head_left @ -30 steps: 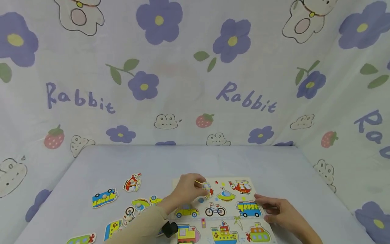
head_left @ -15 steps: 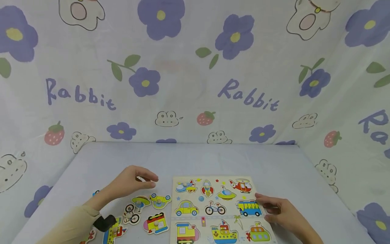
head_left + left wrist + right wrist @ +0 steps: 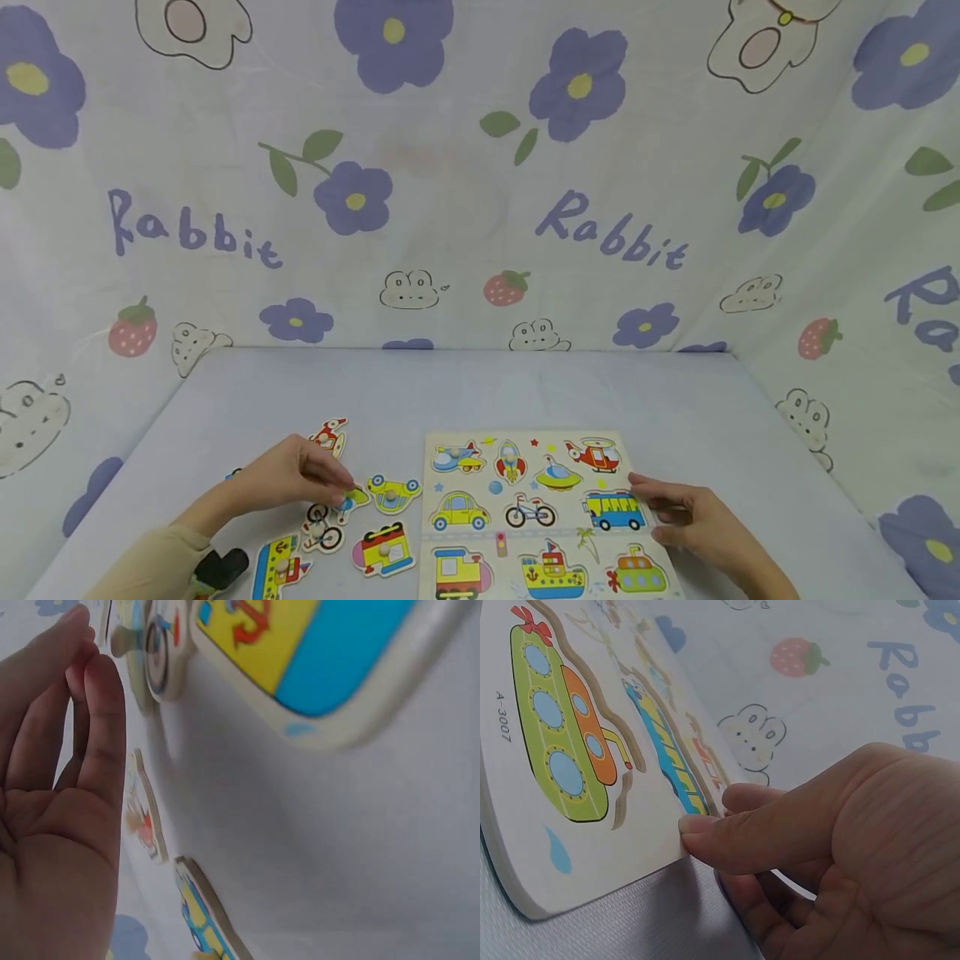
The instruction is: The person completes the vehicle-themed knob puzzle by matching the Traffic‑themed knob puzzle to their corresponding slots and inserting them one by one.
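The left hand is arching over a yellow-green saucer-shaped wooden piece at nine o'clock from the cream rectangular board, fingertips nearly meeting beside its knob, holding nothing. At three o'clock, the right hand is touching the board's edge, thumb and forefinger loosely spread.
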A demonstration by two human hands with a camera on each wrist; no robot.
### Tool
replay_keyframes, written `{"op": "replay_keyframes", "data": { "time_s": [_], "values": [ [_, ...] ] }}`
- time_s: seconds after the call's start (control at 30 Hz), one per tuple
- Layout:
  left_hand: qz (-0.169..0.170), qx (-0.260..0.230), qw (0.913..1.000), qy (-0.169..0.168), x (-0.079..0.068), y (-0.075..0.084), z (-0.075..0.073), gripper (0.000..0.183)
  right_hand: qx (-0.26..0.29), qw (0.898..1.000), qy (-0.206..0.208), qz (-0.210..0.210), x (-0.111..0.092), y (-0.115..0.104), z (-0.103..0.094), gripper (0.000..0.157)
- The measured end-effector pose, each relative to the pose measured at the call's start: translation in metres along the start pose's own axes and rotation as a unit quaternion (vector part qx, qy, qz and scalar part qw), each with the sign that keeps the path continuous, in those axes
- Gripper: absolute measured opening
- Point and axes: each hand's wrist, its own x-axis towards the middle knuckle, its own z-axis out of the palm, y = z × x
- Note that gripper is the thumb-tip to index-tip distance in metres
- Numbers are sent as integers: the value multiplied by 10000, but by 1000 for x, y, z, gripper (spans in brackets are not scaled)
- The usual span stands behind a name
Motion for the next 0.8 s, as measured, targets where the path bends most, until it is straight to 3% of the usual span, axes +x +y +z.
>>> {"op": "replay_keyframes", "data": {
  "time_s": [0.37,0.8],
  "values": [
    [-141,-158,9998,72,-4,-8,-2,19,55,10000,-18,-23,0,0,0,55],
    [-429,258,9984,247,-1,-6,0,15,31,9999,-45,-108,-1,1,-2,56]
  ]
}}
